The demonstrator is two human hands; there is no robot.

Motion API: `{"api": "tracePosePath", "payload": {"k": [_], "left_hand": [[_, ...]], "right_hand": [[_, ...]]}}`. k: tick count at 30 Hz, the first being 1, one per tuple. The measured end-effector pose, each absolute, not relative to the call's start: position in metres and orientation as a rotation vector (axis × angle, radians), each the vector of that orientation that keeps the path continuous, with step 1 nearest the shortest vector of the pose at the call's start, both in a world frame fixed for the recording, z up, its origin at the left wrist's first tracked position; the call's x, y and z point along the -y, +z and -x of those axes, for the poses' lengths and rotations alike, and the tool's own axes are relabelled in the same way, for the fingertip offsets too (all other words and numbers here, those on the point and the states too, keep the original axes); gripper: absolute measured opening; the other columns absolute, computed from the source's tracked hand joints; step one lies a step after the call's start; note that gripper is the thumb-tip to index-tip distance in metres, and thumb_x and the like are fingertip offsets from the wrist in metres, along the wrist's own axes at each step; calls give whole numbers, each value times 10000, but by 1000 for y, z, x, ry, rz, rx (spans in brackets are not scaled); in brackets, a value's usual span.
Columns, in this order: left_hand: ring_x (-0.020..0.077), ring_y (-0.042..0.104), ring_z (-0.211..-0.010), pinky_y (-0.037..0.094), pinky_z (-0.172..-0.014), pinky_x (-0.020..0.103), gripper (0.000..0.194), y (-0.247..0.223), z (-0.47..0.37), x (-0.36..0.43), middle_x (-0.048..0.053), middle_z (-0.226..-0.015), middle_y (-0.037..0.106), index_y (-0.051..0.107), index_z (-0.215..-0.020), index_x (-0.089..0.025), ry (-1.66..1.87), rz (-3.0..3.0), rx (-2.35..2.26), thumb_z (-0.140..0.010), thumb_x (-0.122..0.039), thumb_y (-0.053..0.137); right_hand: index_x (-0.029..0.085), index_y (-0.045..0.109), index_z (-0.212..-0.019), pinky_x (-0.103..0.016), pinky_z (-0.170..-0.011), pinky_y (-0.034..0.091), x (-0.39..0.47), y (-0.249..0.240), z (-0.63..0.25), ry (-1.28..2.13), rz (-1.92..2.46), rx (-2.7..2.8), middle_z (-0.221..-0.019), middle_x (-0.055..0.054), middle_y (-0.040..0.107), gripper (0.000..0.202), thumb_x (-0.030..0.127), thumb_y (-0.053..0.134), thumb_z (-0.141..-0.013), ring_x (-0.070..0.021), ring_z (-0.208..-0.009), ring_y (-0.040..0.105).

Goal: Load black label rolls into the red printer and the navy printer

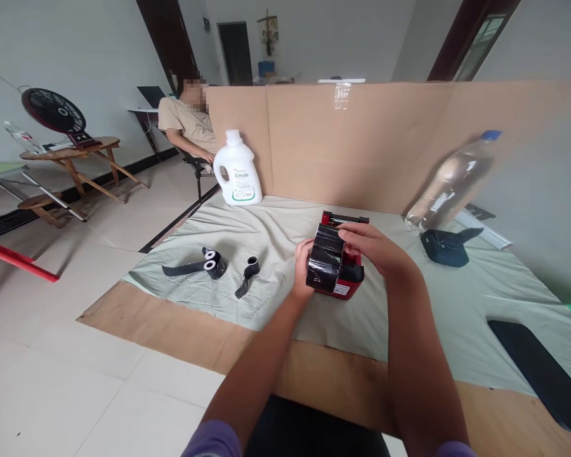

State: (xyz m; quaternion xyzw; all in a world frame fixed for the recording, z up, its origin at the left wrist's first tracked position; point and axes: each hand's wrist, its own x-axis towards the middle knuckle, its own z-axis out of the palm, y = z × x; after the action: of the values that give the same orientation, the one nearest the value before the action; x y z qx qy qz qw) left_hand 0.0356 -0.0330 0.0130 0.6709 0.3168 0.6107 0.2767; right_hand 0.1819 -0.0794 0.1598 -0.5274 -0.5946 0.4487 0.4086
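A wide, glossy black ribbon [325, 259] with creases across it is held up in front of me, above the cloth. My left hand [303, 261] is closed round its left edge, most of the fingers hidden behind it. At its upper right, my right hand [374, 246] grips the ribbon with thumb and fingers. Directly behind both hands sits a red and black device [353, 279] with a white label, partly covered by the ribbon and its lid part raised at the back. Black rolls with white cores [214, 263] and a small loose black roll [252, 265] lie to the left.
Cardboard [333, 146] stands along the table's back. A white jug [238, 170] is at back left, a clear bottle [457, 181] leans at back right. A black holder [447, 247] and a dark phone-shaped slab [542, 374] lie right. A seated person [190, 120] is beyond the table.
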Motion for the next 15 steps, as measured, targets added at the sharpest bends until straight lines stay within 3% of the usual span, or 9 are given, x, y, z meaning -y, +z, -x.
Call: {"api": "tracePosePath", "payload": {"k": [5,10,15], "left_hand": [[301,494,-1302,410,-1112,474,411,9,-32,51,153,-1352,543,592,-1333,-191,1711,-1919,-802,-952,-346,593],[237,565,-1098,443,-956,394,135,16,-26,58,80,-1145,645,755,-998,-245,1756,-2160,-829,-928,-275,643],[198,598,-915,427,-840,365,170,19,-24,59,47,-930,688,766,-961,-241,1772,-2174,-816,-907,-156,629]], "right_hand": [[177,660,-896,-300,-696,440,71,141,-204,819,1829,1681,-866,-60,689,154,288,555,-910,-197,-776,604],[178,647,-1106,-335,-842,449,59,120,-204,640,2078,1826,-1112,-130,700,240,260,461,-979,-262,-1011,622],[170,628,-1210,-415,-993,392,53,112,-186,407,2262,1885,-1181,-175,679,316,238,418,-985,-345,-1246,508]]}}
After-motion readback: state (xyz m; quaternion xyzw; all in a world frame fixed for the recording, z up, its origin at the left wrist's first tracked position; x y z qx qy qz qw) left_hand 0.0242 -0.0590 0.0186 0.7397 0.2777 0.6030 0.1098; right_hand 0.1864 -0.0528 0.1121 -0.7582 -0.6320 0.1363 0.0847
